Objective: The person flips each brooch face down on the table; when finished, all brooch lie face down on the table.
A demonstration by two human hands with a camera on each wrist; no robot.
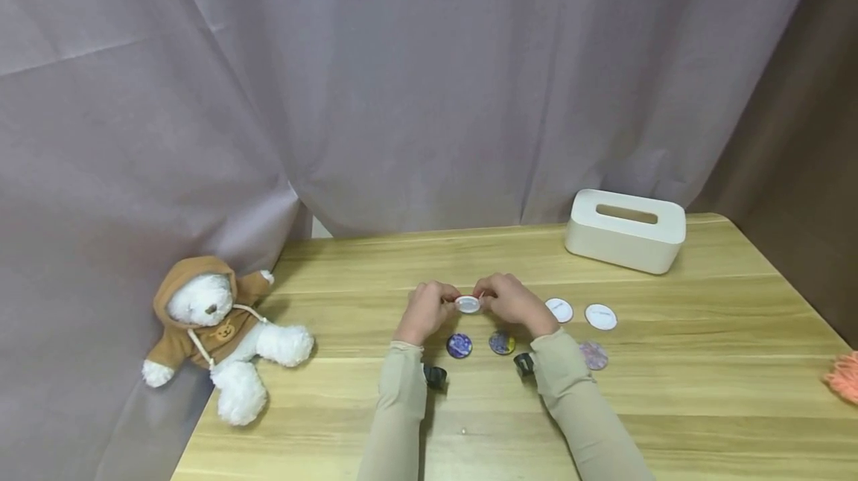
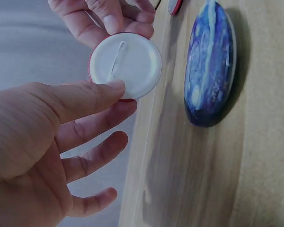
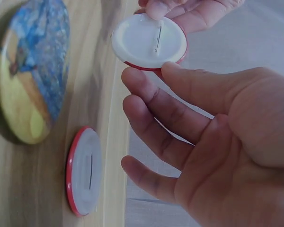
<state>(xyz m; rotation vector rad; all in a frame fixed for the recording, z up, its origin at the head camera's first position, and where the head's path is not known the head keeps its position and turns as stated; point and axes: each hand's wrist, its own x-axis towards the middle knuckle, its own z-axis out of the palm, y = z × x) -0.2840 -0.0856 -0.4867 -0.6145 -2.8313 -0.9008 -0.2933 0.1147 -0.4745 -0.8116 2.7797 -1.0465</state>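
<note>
Above the table, a round pin badge (image 1: pixel 468 305) is held between both hands, its white back and safety pin facing the wearer and its rim red. My left hand (image 1: pixel 427 310) pinches one edge, thumb on the white back and index finger behind. On the opposite edge, the thumb and index finger of my right hand (image 1: pixel 512 301) pinch it; the other fingers stay spread apart in the right wrist view. Just below lie two picture-side-up badges: a blue swirled one (image 2: pixel 209 66) by the left hand and a blue-and-yellow one (image 3: pixel 35 71) by the right.
Right of the hands lie two white-backed badges (image 1: pixel 559 310) (image 1: pixel 600 317) and a pinkish badge (image 1: pixel 593 355). A white tissue box (image 1: pixel 625 235) stands at the back right. A teddy bear (image 1: pixel 214 332) in a brown hoodie sits at left, orange yarn (image 1: pixel 843 377) at the right edge.
</note>
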